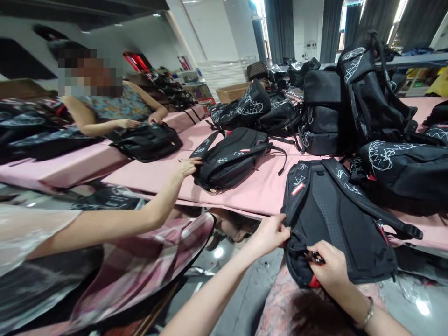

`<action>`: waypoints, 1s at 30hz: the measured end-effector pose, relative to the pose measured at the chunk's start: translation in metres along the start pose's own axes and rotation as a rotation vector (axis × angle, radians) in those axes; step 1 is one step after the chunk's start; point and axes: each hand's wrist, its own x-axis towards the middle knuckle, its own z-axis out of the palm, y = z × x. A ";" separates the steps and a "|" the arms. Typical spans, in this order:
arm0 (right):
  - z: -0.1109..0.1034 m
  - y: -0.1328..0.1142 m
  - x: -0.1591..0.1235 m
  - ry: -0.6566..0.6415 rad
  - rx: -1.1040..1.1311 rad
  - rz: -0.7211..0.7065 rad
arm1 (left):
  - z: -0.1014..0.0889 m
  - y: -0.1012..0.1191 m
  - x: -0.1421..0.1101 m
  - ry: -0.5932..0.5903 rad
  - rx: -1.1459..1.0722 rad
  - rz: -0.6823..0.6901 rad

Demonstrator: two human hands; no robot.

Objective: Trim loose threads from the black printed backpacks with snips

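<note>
A black backpack with white scribble marks on its straps lies back side up, its near end over the table edge by my lap. My left hand is closed, pinching the backpack's left edge near the lower end of a strap. Just right of it, my right hand is closed around a small dark, shiny tool, whose kind is mostly hidden by the fingers. That tool is at the backpack's lower left corner, where the fabric is bunched and a red patch shows.
A co-worker's hand touches another black backpack on the pink-covered table. Across from it, a second person handles a black backpack. Stacked black backpacks stand behind mine, and another bag lies close on the right.
</note>
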 end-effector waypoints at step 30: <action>-0.058 0.005 0.041 -0.201 -0.076 -0.315 | 0.046 -0.011 -0.021 0.128 -0.760 -0.114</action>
